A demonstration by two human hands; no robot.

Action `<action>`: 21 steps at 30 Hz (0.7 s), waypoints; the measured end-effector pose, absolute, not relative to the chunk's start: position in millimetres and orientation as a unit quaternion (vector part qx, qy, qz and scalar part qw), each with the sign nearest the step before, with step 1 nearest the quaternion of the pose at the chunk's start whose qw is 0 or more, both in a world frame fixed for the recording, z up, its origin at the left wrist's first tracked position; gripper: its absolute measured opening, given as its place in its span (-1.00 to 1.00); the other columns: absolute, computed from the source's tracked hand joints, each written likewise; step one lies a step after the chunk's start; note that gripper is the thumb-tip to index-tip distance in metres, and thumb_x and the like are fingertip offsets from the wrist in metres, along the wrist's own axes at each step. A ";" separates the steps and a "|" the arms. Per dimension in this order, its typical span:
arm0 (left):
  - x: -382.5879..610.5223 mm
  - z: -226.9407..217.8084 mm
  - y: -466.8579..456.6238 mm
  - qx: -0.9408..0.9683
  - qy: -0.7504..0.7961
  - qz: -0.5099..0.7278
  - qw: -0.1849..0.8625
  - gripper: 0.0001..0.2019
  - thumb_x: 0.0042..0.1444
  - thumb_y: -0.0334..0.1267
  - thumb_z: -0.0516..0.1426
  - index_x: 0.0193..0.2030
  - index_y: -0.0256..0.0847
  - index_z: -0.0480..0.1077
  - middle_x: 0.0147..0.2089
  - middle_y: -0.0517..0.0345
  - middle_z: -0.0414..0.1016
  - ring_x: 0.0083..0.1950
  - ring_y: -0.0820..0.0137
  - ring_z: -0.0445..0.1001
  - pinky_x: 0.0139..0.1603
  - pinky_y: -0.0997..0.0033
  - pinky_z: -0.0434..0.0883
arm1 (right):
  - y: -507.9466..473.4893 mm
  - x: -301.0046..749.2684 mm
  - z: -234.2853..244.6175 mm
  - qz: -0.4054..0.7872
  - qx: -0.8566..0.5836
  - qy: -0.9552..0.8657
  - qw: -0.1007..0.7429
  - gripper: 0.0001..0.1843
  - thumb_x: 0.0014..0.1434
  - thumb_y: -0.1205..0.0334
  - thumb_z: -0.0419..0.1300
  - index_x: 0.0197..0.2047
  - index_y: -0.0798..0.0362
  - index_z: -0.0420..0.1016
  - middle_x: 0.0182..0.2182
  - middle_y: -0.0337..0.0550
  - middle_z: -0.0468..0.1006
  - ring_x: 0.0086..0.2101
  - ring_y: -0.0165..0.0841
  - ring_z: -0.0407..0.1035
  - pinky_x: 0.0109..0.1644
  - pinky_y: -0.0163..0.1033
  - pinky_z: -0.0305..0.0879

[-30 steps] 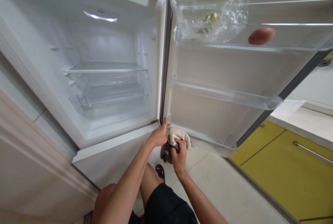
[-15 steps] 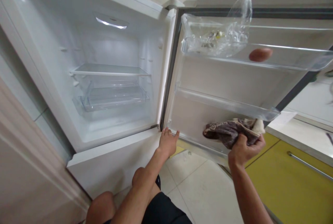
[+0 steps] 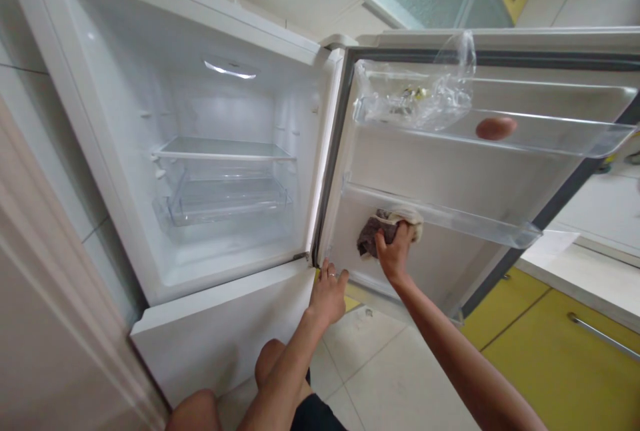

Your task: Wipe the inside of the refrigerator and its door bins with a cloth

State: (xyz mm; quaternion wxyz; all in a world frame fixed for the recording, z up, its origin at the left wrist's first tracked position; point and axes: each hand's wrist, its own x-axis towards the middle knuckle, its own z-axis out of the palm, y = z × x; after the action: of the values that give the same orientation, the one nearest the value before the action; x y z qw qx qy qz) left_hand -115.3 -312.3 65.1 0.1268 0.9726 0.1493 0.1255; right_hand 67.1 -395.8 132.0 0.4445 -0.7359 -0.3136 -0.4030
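An open fridge (image 3: 210,171) stands before me, its door (image 3: 450,171) swung out to the right. My right hand (image 3: 396,252) grips a crumpled brown and cream cloth (image 3: 374,231) and presses it against the inner door panel just below the middle door shelf (image 3: 450,214). My left hand (image 3: 327,291) rests with fingers spread on the bottom corner of the door, near the hinge. A ring shows on one finger. My bare knees are at the bottom of the view.
The top door shelf (image 3: 550,141) holds a clear plastic bag (image 3: 415,94) and an egg (image 3: 496,128). Inside the fridge are a glass shelf (image 3: 225,149) and a clear drawer (image 3: 225,199). Yellow cabinets (image 3: 560,351) stand at right, tiled floor below.
My right hand has carried the cloth from the door's lower right edge leftward onto the inner panel under the middle shelf. My left hand stays at the door's bottom corner. The view has tilted upward.
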 end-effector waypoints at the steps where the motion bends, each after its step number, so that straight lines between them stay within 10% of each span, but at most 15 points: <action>1: -115.9 61.7 -311.1 0.971 0.147 0.133 0.134 -0.34 0.14 -0.40 0.07 0.43 -0.32 0.21 0.50 -0.35 0.12 0.61 -0.01 -0.14 0.53 -0.04 0.07 | -383.3 63.7 132.1 -0.390 -0.738 -0.347 0.427 -0.52 0.23 0.12 0.09 0.16 0.17 0.30 0.06 0.24 0.33 0.13 0.02 0.24 0.26 0.19 0.25; 21: -117.9 36.5 -312.8 0.958 0.154 0.176 0.165 -0.23 0.13 -0.47 -0.02 0.51 -0.58 -0.05 0.60 -0.33 -0.20 0.62 0.12 -0.41 0.60 0.05 -0.07 | -358.7 50.8 118.6 -0.077 -0.759 -0.646 -0.003 -0.51 0.25 0.27 0.18 0.25 0.04 0.43 0.22 0.09 0.39 0.17 -0.10 0.36 0.20 -0.05 0.38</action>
State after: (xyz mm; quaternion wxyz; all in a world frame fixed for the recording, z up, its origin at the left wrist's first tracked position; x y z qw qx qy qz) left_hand -117.9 -312.8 36.5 0.1654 0.9580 0.1543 0.1761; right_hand 50.8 -358.7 118.6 -0.0025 -0.7591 -0.6464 -0.0766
